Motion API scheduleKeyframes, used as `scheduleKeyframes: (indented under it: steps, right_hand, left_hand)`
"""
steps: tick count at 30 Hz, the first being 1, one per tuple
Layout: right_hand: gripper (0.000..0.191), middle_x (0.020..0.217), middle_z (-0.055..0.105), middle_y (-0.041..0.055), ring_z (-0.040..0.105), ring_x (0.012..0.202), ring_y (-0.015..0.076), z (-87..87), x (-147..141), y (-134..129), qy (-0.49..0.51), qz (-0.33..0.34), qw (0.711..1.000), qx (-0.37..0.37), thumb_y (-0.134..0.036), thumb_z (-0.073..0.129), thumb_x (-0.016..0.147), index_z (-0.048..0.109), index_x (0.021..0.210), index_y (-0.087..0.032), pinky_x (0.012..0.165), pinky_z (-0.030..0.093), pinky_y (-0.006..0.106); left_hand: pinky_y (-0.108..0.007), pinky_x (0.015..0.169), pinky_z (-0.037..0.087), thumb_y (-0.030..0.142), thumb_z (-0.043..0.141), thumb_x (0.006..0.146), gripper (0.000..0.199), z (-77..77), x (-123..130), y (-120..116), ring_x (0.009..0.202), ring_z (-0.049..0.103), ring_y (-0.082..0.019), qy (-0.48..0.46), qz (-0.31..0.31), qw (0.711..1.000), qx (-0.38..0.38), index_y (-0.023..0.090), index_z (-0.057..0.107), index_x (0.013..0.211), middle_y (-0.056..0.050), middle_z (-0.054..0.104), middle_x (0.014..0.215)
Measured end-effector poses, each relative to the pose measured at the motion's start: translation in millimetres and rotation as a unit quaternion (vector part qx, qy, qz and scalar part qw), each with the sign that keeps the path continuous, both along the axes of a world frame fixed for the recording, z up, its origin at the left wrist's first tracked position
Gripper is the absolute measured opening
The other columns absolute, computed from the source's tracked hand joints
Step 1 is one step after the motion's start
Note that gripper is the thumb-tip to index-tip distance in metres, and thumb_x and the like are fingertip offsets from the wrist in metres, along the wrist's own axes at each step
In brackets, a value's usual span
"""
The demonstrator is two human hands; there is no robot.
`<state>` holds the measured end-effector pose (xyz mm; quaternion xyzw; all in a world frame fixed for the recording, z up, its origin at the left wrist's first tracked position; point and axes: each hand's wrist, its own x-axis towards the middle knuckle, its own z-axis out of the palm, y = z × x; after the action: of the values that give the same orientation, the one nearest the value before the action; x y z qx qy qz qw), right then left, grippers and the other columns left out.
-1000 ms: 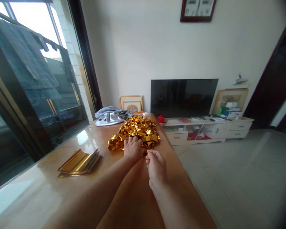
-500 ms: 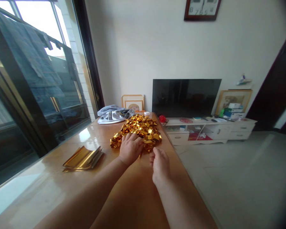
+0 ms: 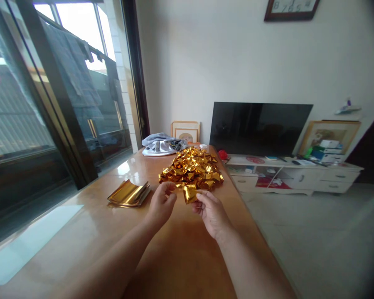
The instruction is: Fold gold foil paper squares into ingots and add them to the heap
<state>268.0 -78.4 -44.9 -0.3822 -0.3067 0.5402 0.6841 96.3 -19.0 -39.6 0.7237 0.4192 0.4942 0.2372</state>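
A shiny gold foil piece (image 3: 190, 194) is pinched between the thumb and fingers of my right hand (image 3: 212, 211), in front of the pile. My left hand (image 3: 163, 203) is just left of it, fingers curved and thumb apart, with nothing seen between them. Behind both hands lies a heap of folded gold foil pieces (image 3: 196, 166) on the wooden table (image 3: 171, 257). To the left of my left hand rests a stack of flat gold foil sheets (image 3: 127, 193), their edges slightly curled.
Grey-blue cloth (image 3: 162, 145) lies at the table's far end, near a small white round item (image 3: 203, 146). Beyond the table's right edge, a white cabinet (image 3: 302, 178) stands below a dark television (image 3: 258, 128). A glass sliding door is on the left.
The view has turned left. My left hand has drawn back from the heap, and my right hand now shows a gold foil piece in its fingers.
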Motion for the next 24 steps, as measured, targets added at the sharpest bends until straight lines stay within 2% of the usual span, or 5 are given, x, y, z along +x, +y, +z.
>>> scheduleKeyframes:
  steps: [4,8,11,17,24]
  right_hand:
    - [0.035,0.096,0.074,0.0074,0.065,0.077,0.0171,1.6,-5,-5,-0.072,0.039,0.997,0.004,-0.034,0.071,0.073,0.070,0.104,-0.017,0.065,0.047,0.026]
    - [0.036,0.102,0.073,0.0072,0.064,0.082,0.0179,-0.9,-9,-8,-0.125,0.046,0.991,0.015,-0.030,0.068,0.075,0.069,0.109,-0.019,0.067,0.047,0.027]
    - [0.036,0.105,0.073,0.0068,0.064,0.086,0.0186,-2.8,-12,-9,-0.153,0.045,0.987,0.014,-0.028,0.067,0.076,0.069,0.110,-0.019,0.068,0.047,0.027]
    - [0.044,0.110,0.072,0.0071,0.064,0.090,0.0193,-6.3,-13,-8,-0.152,0.052,0.987,0.008,-0.030,0.069,0.078,0.065,0.121,-0.021,0.069,0.047,0.027]
    - [0.048,0.108,0.072,0.0094,0.064,0.088,0.0211,-9.8,-9,-5,-0.194,0.010,0.981,0.026,-0.045,0.072,0.081,0.065,0.121,-0.019,0.072,0.048,0.031]
  left_hand:
    - [-0.034,0.083,0.048,0.036,0.061,0.088,0.048,-2.5,-12,-2,0.094,0.063,-0.020,-0.155,-0.141,0.959,-0.188,0.024,0.050,0.134,-0.007,0.068,0.107]
    - [-0.037,0.088,0.047,0.033,0.071,0.083,0.062,-6.8,-18,-6,0.097,0.064,-0.022,-0.232,-0.254,0.904,-0.253,0.022,0.049,0.140,-0.009,0.069,0.105]
    - [-0.037,0.087,0.046,0.031,0.074,0.081,0.052,-9.5,-19,-3,0.093,0.064,-0.021,-0.259,-0.269,0.888,-0.269,0.019,0.058,0.128,-0.008,0.069,0.100]
    - [-0.033,0.087,0.046,0.026,0.076,0.079,0.031,-6.4,-18,0,0.091,0.063,-0.018,-0.288,-0.268,0.883,-0.255,0.017,0.066,0.106,-0.006,0.070,0.098]
    - [-0.032,0.087,0.045,0.024,0.073,0.081,0.030,-1.0,-18,-5,0.093,0.063,-0.019,-0.269,-0.273,0.889,-0.251,0.018,0.066,0.109,-0.007,0.071,0.102]
